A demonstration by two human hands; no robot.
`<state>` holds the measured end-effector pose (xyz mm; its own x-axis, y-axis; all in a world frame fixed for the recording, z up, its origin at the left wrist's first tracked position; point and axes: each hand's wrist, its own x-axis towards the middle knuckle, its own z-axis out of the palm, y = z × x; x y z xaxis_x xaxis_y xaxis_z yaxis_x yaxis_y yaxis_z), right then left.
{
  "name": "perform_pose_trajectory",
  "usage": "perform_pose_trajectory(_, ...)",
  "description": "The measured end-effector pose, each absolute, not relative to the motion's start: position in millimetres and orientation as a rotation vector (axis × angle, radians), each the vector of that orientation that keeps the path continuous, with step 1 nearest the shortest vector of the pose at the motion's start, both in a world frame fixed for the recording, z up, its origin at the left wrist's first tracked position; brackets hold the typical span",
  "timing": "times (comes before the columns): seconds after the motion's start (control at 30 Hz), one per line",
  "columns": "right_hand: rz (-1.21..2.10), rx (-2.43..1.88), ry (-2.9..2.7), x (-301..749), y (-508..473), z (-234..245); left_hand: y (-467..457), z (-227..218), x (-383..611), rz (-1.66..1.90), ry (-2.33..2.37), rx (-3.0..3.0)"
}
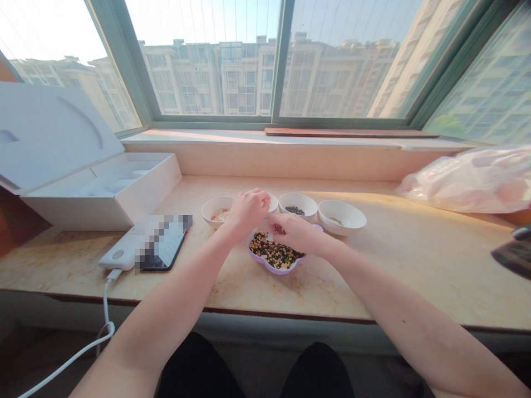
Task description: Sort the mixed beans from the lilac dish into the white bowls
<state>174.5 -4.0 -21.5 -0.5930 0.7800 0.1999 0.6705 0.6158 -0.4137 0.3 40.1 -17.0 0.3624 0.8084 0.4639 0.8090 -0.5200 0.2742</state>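
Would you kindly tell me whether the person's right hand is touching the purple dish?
Cannot tell. The head view shows the right hand over the purple dish, but no contact or gap shows plainly.

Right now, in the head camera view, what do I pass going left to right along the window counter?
Open white box → phone → small white bowl of pale flakes → white bowl of dark seeds → wider white bowl → plastic bag
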Motion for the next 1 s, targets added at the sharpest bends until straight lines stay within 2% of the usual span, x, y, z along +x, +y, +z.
perform_pose_trajectory(0.23,1.096,-1.021,-1.832,188.9,4.3,-20.0,31.7,-21.4,6.2,-1.272,-1.236,-2.895)
perform_pose_trajectory(0.5,1.362,-0.899,-1.422,188.1,2.8,-13.1,25.6,-17.6,2.9,-1.473,-1.017,-3.016)
perform_pose_trajectory(0.77,1.396,-0.936,-1.347,186.7,1.3,-9.2,32.6,-25.2,5.5,-1.426,-1.069,-2.973)
perform_pose_trajectory(1.0,1.11,-1.137,-1.498,188.6,3.6,-14.9,29.5,-18.4,3.7,-1.278,-1.385,-2.798)
